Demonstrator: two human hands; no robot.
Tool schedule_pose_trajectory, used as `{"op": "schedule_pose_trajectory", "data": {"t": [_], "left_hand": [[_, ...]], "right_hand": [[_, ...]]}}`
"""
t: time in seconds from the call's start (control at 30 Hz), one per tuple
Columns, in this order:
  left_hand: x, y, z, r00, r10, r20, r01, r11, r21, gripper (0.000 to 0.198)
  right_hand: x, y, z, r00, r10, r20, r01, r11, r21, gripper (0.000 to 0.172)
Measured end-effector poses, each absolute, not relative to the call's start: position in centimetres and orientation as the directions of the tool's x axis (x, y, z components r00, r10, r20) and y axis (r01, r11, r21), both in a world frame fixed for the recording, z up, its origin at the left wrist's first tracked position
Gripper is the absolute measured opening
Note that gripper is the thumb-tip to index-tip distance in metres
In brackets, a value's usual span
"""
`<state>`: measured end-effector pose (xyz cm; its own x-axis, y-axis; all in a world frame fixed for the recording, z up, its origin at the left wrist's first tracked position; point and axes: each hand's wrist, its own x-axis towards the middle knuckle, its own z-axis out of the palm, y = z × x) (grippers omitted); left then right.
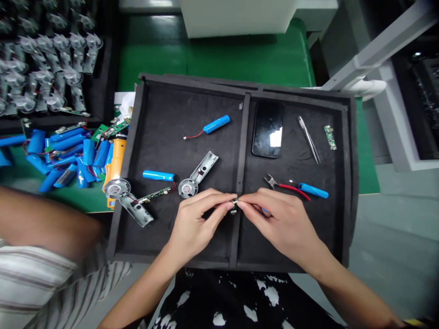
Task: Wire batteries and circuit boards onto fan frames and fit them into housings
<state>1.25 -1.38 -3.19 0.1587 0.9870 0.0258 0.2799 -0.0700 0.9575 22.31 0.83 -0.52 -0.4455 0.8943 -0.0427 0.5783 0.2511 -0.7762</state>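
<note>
My left hand (199, 224) and my right hand (277, 224) meet above the divider of a black foam tray (192, 87). Their fingertips pinch a tiny metal part (234, 202), mostly hidden by them. To the left lie a blue cylindrical cell (158, 175), a wired circuit strip (154, 195) and two plastic housings with round speakers (198, 173). Near my right hand are side cutters (297, 186) with red and blue handles. Farther back are tweezers (309, 139), a small green circuit board (330, 137), a smartphone (268, 129) and a wired blue cell (216, 124).
Beyond the tray's left wall, wired blue cells (65, 155) and a yellow tool (115, 164) lie on a green mat (219, 59). Clear plastic parts (51, 64) fill a black rack. A co-worker's arm (44, 219) and striped sleeve (44, 283) enter at left.
</note>
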Motion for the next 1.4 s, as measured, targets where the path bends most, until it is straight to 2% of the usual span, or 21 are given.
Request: {"op": "schedule_pose_trajectory", "data": {"t": [0.3,0.53,0.73,0.9,1.17,1.4], "left_hand": [[1.3,-1.5,-3.4,0.168,0.985,0.039,0.262,-0.083,0.962,0.026],[1.3,-1.4,-3.0,0.205,0.976,0.072,0.239,-0.121,0.963,0.032],[1.0,-1.6,-3.5,0.237,0.971,-0.041,0.148,0.006,0.989,0.031],[1.0,-1.7,-3.9,0.209,0.974,-0.093,0.076,0.078,0.994,0.028],[1.3,-1.8,-3.6,0.175,0.983,0.062,0.164,-0.091,0.982,0.026],[1.8,-2.0,-3.3,0.183,0.959,0.216,0.284,-0.262,0.922,0.031]], "right_hand": [[22.5,1.0,-0.2,-0.483,0.874,-0.043,0.607,0.3,-0.736,0.017],[23.0,1.5,0.6,-0.494,0.857,-0.147,0.621,0.229,-0.75,0.018],[23.3,1.9,1.0,-0.524,0.836,-0.16,0.568,0.204,-0.797,0.013],[22.9,1.5,0.7,-0.503,0.857,-0.117,0.608,0.254,-0.752,0.017],[22.9,1.0,0.7,-0.495,0.862,-0.108,0.63,0.271,-0.728,0.018],[22.9,1.0,0.8,-0.49,0.866,-0.103,0.656,0.288,-0.697,0.018]]}}
